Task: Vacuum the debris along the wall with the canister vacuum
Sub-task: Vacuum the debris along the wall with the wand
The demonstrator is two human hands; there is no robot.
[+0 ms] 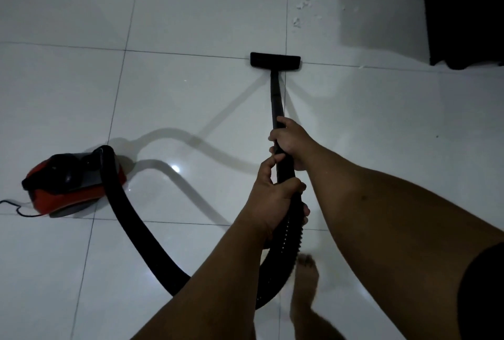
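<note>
- Wand (276,99), black, rigid: gripped by both hands, running forward from the right hand to the floor head.
- Right hand (293,143): fingers curled fully round the wand, forward of the left hand, thumb side toward the floor head.
- Left hand (272,197): wrapped round the ribbed cuff where wand meets hose, just behind the right hand and nearly touching it, thumb up against the tube.
- Floor head (275,61), black, wide: flat on the white tiled floor (191,99), well ahead of the right hand, sitting on a grout line.
- Debris (301,5), small pale scraps: scattered on the tile beyond the floor head, slightly right of it, apart from the head.
- Hose (131,225), black, flexible: looping back from under the left hand, curving low and left, then up into the canister.
- Canister vacuum (73,184), red and black: on the floor well to the left of the left hand, thin cord (16,210) trailing from its near end.
- Dark furniture (466,12): far right, beyond the right hand, beside the debris patch.
- Bare foot (306,279): on the tile directly below the hands, blurred.
</note>
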